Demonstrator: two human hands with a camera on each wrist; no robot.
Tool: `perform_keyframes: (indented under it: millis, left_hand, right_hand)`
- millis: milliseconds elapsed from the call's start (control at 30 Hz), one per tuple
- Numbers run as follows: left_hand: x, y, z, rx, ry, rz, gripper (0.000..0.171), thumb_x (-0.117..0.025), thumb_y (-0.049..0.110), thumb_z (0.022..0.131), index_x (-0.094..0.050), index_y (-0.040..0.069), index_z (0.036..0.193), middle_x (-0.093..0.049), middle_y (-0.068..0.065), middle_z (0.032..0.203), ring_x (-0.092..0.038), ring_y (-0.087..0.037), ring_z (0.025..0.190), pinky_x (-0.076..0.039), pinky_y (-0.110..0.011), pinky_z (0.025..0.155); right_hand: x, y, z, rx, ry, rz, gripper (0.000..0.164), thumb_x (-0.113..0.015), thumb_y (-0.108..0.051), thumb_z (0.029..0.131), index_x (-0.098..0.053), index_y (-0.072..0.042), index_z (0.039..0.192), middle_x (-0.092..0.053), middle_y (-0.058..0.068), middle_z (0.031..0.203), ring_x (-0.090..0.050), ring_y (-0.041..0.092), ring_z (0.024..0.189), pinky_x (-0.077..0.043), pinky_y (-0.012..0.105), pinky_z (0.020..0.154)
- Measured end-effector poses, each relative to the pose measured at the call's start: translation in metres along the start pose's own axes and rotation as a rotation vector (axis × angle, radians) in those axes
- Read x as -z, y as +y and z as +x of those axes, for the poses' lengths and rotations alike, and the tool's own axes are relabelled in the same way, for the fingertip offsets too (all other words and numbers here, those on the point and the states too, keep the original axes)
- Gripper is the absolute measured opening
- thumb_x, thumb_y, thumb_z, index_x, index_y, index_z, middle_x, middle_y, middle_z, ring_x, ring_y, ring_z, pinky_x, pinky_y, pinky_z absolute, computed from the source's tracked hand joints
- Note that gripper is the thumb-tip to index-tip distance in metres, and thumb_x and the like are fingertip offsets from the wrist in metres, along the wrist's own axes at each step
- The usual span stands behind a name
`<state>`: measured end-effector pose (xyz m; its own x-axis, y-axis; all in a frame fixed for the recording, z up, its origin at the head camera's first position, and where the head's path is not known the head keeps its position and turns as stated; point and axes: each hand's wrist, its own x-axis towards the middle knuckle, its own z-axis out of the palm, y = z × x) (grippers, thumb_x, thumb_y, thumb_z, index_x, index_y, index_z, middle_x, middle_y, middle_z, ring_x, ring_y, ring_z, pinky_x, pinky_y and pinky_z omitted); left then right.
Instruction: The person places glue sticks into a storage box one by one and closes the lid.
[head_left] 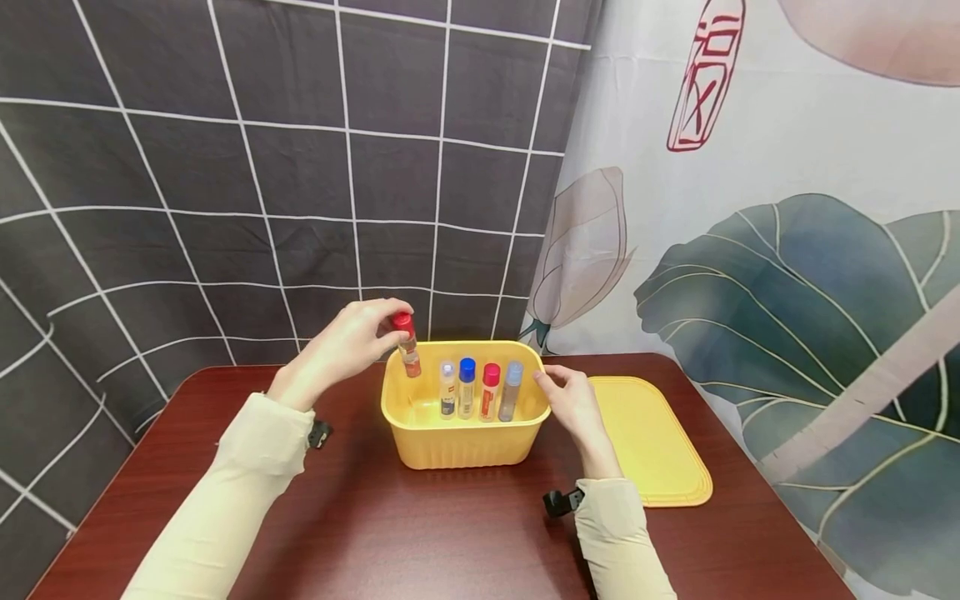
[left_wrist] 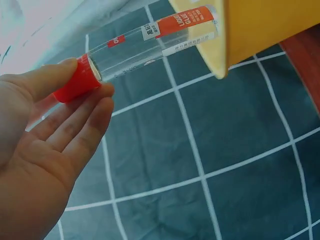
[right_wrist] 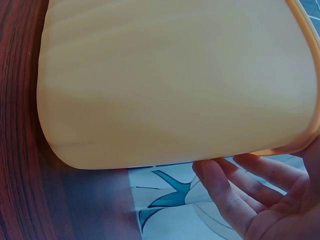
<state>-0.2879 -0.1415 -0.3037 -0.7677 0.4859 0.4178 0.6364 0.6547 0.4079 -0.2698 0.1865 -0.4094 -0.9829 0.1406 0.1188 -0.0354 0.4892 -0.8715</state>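
Note:
A clear bottle of liquid glue (left_wrist: 155, 42) with a red cap hangs tilted over the left end of the yellow storage box (head_left: 461, 450). My left hand (head_left: 351, 340) pinches it by the cap, and its "LIQUID GLUE" label shows in the left wrist view. Inside the box, several tubes stand in a row: one with a whitish cap (head_left: 447, 390), one with a blue cap (head_left: 467, 388), one with a red cap (head_left: 489, 392) and one with a pale blue cap (head_left: 511, 392). My right hand (head_left: 573, 408) holds the box's right rim, fingertips partly hidden.
A flat yellow lid (head_left: 660, 442) lies on the dark red wooden table (head_left: 390, 533), right of the box and partly behind my right hand. Behind the table hang a dark grid-patterned cloth (head_left: 285, 175) and a pale cloth with leaf prints (head_left: 795, 292).

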Motion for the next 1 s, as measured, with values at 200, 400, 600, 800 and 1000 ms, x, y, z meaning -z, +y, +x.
perform_keyframes:
  millis: [200, 400, 600, 800, 1000]
  left_hand:
    - [-0.018, -0.006, 0.003, 0.008, -0.039, -0.012, 0.025, -0.077, 0.007, 0.085, -0.067, 0.005, 0.108, -0.067, -0.003, 0.087, -0.066, -0.017, 0.08, -0.056, -0.036, 0.077]
    - [-0.033, -0.014, 0.006, 0.002, -0.085, -0.028, 0.02, -0.076, 0.006, 0.085, -0.067, 0.004, 0.104, -0.066, -0.001, 0.085, -0.066, -0.017, 0.079, -0.055, -0.036, 0.079]
    - [-0.046, -0.015, 0.011, 0.06, -0.192, -0.025, 0.021, -0.075, 0.009, 0.086, -0.067, 0.004, 0.105, -0.066, -0.001, 0.086, -0.063, -0.018, 0.079, -0.055, -0.035, 0.079]
    - [-0.059, -0.015, 0.015, 0.061, -0.292, 0.05, 0.019, -0.075, 0.009, 0.086, -0.066, 0.007, 0.102, -0.062, 0.001, 0.081, -0.059, -0.017, 0.076, -0.054, -0.031, 0.074]
    - [-0.066, -0.012, 0.018, 0.064, -0.348, 0.084, 0.018, -0.075, 0.007, 0.086, -0.065, 0.007, 0.101, -0.059, 0.002, 0.078, -0.058, -0.016, 0.075, -0.053, -0.029, 0.073]
  right_hand:
    - [-0.001, 0.0, 0.0, -0.005, -0.001, -0.002, 0.037, -0.063, -0.026, 0.096, -0.066, 0.001, 0.122, -0.066, 0.018, 0.117, -0.064, 0.03, 0.101, -0.052, 0.044, 0.088]
    - [0.0, 0.0, 0.0, -0.013, -0.003, -0.003, 0.037, -0.062, -0.026, 0.097, -0.066, 0.0, 0.122, -0.066, 0.018, 0.117, -0.065, 0.03, 0.1, -0.053, 0.044, 0.088]
    - [0.0, 0.0, 0.0, -0.001, 0.008, -0.005, 0.036, -0.063, -0.026, 0.096, -0.067, 0.0, 0.121, -0.067, 0.018, 0.115, -0.065, 0.029, 0.098, -0.053, 0.043, 0.086]
    - [0.0, 0.0, 0.0, -0.008, 0.004, -0.014, 0.037, -0.063, -0.026, 0.096, -0.066, 0.0, 0.122, -0.066, 0.018, 0.117, -0.064, 0.029, 0.1, -0.053, 0.044, 0.088]
    - [0.0, 0.0, 0.0, -0.001, 0.005, -0.016, 0.037, -0.063, -0.025, 0.096, -0.066, 0.001, 0.122, -0.066, 0.018, 0.117, -0.064, 0.03, 0.1, -0.052, 0.045, 0.088]
